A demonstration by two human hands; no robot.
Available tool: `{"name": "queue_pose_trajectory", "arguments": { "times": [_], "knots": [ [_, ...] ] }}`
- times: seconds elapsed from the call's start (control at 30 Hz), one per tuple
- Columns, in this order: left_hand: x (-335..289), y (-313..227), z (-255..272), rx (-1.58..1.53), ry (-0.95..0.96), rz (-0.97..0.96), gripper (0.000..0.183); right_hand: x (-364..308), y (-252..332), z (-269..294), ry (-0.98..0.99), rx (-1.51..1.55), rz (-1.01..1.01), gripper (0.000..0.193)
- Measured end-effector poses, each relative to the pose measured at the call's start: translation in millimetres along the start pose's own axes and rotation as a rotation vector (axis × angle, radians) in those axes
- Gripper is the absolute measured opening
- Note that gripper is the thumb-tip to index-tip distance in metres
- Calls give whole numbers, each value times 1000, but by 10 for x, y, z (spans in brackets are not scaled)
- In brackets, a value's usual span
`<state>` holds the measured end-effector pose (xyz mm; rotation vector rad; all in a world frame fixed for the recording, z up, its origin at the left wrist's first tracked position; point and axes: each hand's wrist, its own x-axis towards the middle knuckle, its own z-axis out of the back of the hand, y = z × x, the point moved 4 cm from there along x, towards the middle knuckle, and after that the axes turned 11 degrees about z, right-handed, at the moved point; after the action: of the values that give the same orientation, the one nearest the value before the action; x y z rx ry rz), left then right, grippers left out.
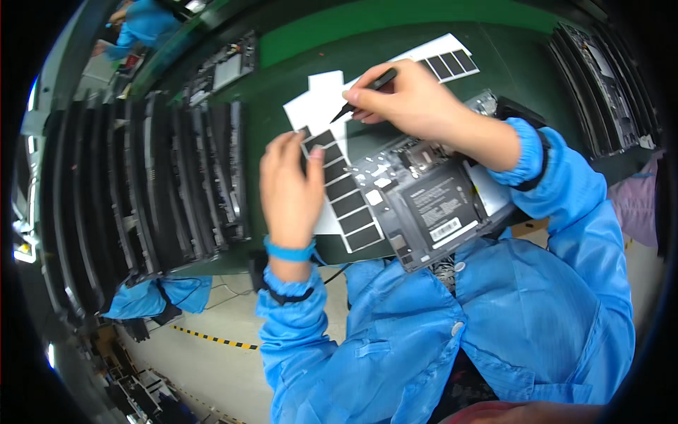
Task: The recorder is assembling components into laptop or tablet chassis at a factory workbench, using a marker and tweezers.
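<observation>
My left hand (288, 185) holds a white strip of black rectangular stickers (351, 203) by its upper end, the thumb lying on its face. In my right hand (417, 99) is a pair of black pointed tweezers (382, 80), slanting down to the left. Their tip is close to the top sticker of the strip; whether it touches cannot be made out. Beneath my right forearm lies an opened electronic device (395, 212) with a black battery (441, 205) and exposed circuit parts. It sits at the table's near edge, its left side beside the strip.
White sheets (311, 102) lie beyond my left hand, and another black sticker strip (452, 65) lies past my right. A row of upright dark device housings (152, 184) lines the left, with more (593, 85) at far right. Another person (145, 28) in blue is at upper left.
</observation>
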<state>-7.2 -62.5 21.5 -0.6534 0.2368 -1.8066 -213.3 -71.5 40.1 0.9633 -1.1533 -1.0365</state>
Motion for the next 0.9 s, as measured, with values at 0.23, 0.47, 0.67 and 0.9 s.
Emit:
{"name": "queue_pose_trajectory", "arguments": {
  "times": [0.23,0.47,0.67,0.9],
  "knots": [
    [-139,174,-312,302,89,74,59,269,-384,-268,-10,-337,63,26],
    [3,185,-245,272,118,84,66,433,-428,-422,5,-322,121,28],
    [51,238,-251,267,145,75,70,481,-379,-523,-5,-312,93,24],
    [27,232,-258,268,180,101,71,395,-293,-520,-7,-209,130,19]
  ]
}}
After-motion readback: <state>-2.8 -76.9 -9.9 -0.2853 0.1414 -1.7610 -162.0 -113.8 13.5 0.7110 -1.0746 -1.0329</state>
